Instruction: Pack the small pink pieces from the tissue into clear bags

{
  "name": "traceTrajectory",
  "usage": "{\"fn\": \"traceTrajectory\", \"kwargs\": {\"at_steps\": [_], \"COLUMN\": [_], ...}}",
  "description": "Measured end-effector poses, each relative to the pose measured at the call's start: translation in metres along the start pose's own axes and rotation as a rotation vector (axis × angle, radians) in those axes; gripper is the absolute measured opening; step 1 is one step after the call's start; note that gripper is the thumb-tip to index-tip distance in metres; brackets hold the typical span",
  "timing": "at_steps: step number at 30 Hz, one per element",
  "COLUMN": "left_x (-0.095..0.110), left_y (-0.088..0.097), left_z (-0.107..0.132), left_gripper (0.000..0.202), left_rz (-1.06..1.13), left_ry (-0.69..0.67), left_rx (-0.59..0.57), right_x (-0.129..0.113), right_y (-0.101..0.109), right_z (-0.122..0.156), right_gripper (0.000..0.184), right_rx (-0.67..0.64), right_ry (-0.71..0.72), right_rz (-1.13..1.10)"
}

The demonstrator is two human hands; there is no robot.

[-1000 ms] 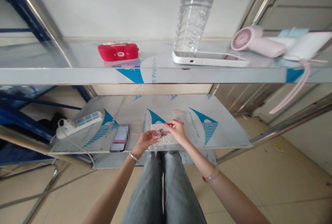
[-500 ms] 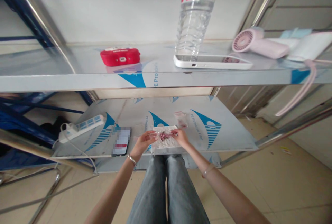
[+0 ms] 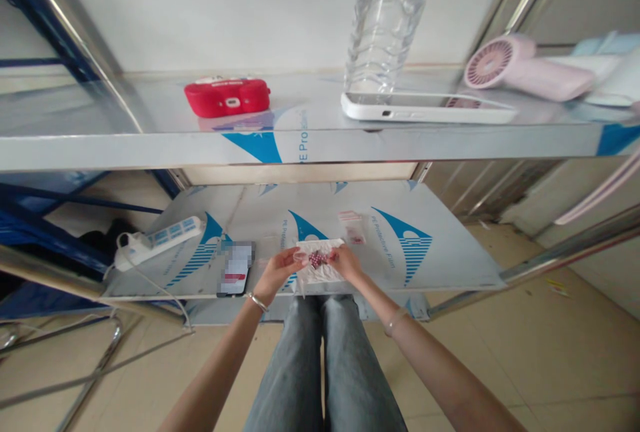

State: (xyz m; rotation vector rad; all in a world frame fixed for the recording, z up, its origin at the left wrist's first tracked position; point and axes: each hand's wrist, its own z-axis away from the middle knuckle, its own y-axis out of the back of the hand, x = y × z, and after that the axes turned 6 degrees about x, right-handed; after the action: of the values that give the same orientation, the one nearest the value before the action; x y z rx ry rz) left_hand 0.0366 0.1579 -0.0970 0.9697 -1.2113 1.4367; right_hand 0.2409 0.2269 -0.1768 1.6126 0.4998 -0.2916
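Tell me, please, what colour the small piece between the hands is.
The piece is dark red with pale spots, in the head view.

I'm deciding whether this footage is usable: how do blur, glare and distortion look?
In the head view, the bottle leans, likely wide-angle distortion; there too, the upper shelf mirrors the red case; soft detail around the left hand and right hand leaves the dotted item indistinct.

Over the lower shelf (image 3: 450, 259), the right hand (image 3: 347, 263) pinches a dotted red piece (image 3: 317, 259), the left hand (image 3: 279, 271) close by, a white pouch (image 3: 320, 275) beneath. A dark phone (image 3: 237, 269) lies off left; up top, a bottle (image 3: 390, 32) stands behind a white phone (image 3: 425, 113).
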Motion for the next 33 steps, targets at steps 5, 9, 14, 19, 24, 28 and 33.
{"fn": "traceTrajectory", "kwargs": {"at_steps": [5,9,14,19,24,28,33], "left_x": [-0.001,0.002,0.006,0.009,0.013,0.011,0.003], "left_y": [-0.002,-0.003,-0.003,-0.002,-0.007,-0.010,-0.010], "left_z": [0.004,0.006,0.012,0.018,0.021,0.022,0.019], "left_gripper": [0.056,0.056,0.055,0.054,0.054,0.052,0.053], "left_rz": [-0.009,-0.015,-0.021,-0.017,-0.012,-0.023,-0.047], "left_ry": [0.020,0.006,-0.008,-0.004,-0.031,-0.057,-0.068], "left_rx": [-0.022,-0.031,-0.033,-0.029,-0.033,-0.058,-0.072], "right_x": [0.001,0.001,0.001,0.003,0.008,0.010,-0.012], "right_y": [-0.002,-0.001,0.002,0.005,0.010,0.016,0.037], "right_z": [0.005,0.007,0.007,0.012,0.021,0.020,0.008], "right_gripper": [0.016,0.019,0.014,0.011,0.006,0.006,0.011], "right_rx": [0.040,0.040,0.005,-0.025,0.002,0.030,0.179], "right_ry": [0.125,0.220,0.109,0.070,0.111,0.129,0.084], "right_rz": [0.078,0.162,0.073,0.002,-0.013,-0.075,-0.395]}}
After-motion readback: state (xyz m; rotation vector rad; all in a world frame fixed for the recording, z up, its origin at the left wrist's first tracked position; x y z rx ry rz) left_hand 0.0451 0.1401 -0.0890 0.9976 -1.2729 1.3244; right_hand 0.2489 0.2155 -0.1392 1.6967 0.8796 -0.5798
